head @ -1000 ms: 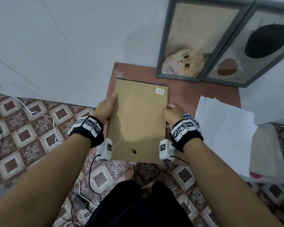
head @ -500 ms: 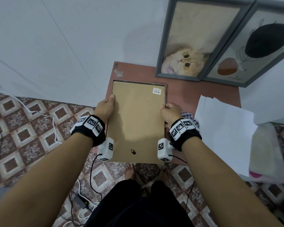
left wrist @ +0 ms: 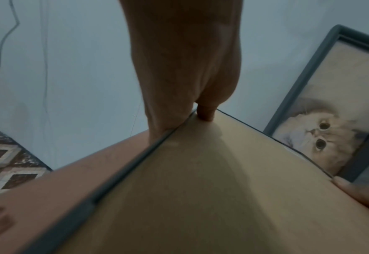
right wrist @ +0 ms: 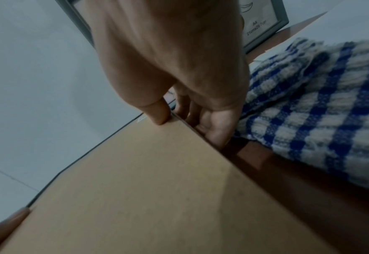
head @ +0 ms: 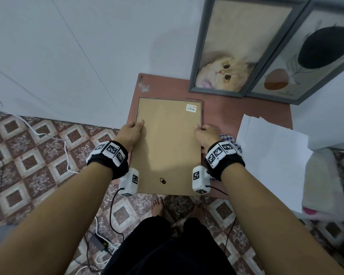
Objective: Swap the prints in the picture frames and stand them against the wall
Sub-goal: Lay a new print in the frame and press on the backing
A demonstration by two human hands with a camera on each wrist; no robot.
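A grey picture frame lies face down on the reddish table (head: pixel 222 114), its brown backing board (head: pixel 167 143) (left wrist: pixel 211 189) (right wrist: pixel 146 189) up, with a barcode sticker at the far right corner. My left hand (head: pixel 130 132) (left wrist: pixel 192 106) grips its left edge, thumb on the board. My right hand (head: pixel 206 134) (right wrist: pixel 179 113) grips the right edge, thumb on top and fingers curled under. Two framed prints lean against the wall: a cat print (head: pixel 232 56) (left wrist: pixel 331 134) and an abstract black-and-orange print (head: pixel 310 56).
White paper sheets (head: pixel 270 159) lie on the table's right side. A blue checked cloth (head: pixel 229 140) (right wrist: pixel 320 110) sits just right of my right hand. Something pale with a pink part (head: pixel 324 185) lies at the far right. Cables (head: pixel 48 135) run over the tiled floor.
The face-down frame has come down from a slight lift and slid a little away from me; both hands moved with it, still holding its side edges.
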